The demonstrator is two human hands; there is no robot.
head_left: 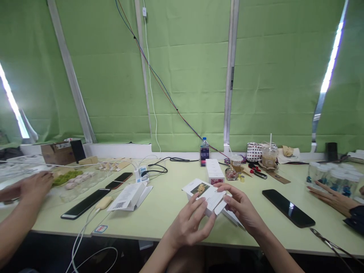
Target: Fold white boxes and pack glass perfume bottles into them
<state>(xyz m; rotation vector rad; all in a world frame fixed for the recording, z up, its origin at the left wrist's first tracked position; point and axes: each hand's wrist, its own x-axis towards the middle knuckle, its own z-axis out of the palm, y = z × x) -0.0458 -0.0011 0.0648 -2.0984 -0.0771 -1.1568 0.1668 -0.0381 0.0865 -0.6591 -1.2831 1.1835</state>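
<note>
Near the table's front edge, a white carton [208,194] with a food picture on its face is held between both hands, its end flap standing out on the right. My left hand [193,220] grips it from the left and below, fingers over the printed face. The thumb and fingers of my right hand [237,204] pinch the carton's flap end. Another piece of white card [234,218] lies partly hidden beneath the right hand. Behind the carton stands a row of white boxes [214,171] with a pinkish print on the front one.
Folded white cartons [129,197] lie to the left beside phones [85,203] and a power strip [141,174]. A bottle [204,152] stands behind. Rightward are a black phone [288,207], scissors-like tongs [330,240] and clear jars [337,178]. Other people's hands reach in at both sides.
</note>
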